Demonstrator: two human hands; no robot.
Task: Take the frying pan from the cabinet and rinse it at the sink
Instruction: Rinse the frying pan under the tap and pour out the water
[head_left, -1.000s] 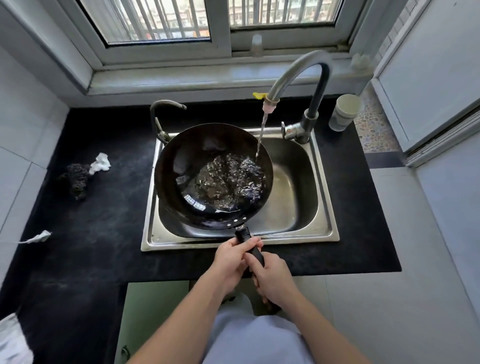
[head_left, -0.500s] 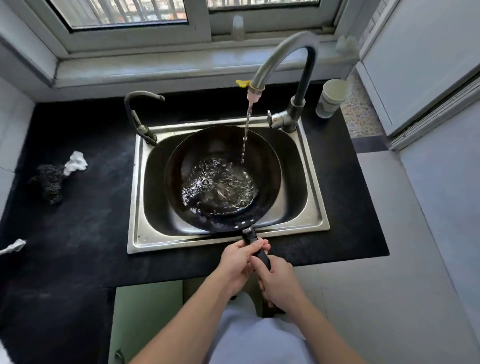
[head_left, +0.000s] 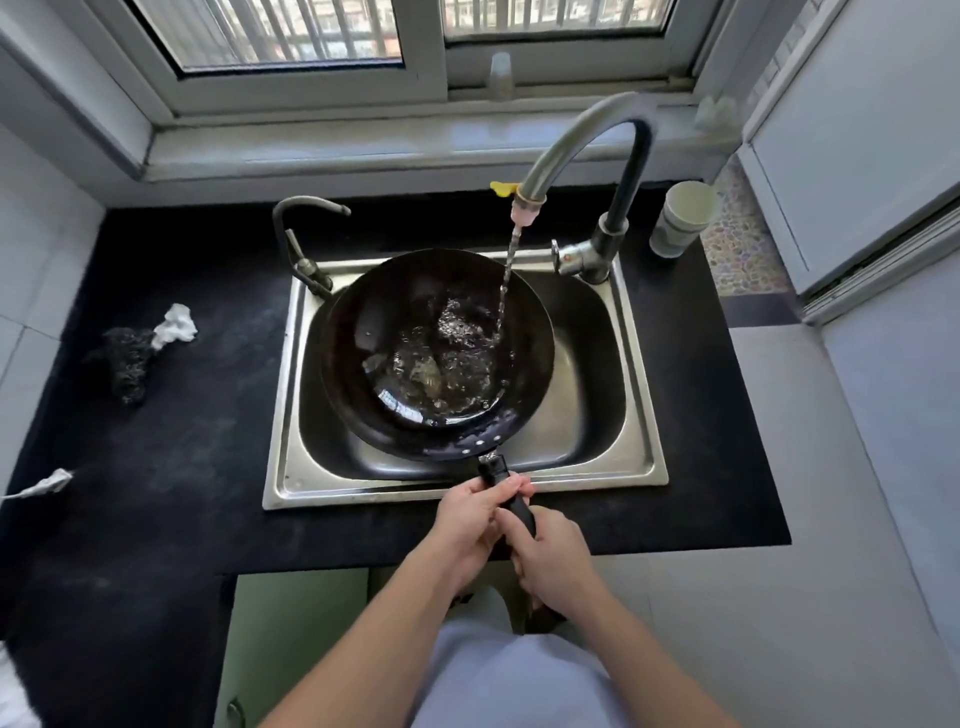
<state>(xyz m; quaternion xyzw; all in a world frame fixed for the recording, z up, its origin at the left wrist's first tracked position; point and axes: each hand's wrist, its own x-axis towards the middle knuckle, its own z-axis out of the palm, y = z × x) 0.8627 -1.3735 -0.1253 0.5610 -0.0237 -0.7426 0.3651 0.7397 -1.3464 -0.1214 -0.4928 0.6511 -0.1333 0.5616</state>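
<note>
Now, step in hand: rinsing, with the frying pan (head_left: 436, 348) already out of the cabinet and under running water
Pan's place: in the sink (head_left: 280, 441) basin, toward its left side, with the handle (head_left: 498, 470) pointing near over the near rim
Water: a thin stream (head_left: 506, 280) from the tall tap (head_left: 582, 140) lands right of the pan's middle and pools in the bottom
Left hand (head_left: 472, 514): fingers curled round the handle, closer to the pan
Right hand (head_left: 550, 561): fingers wrapped round the handle's near end, touching the left
Next move, as a guess: tilt or swirl the pan so the pooled water drains into the basin, keeping a firm two-handed hold because the water adds weight
</note>
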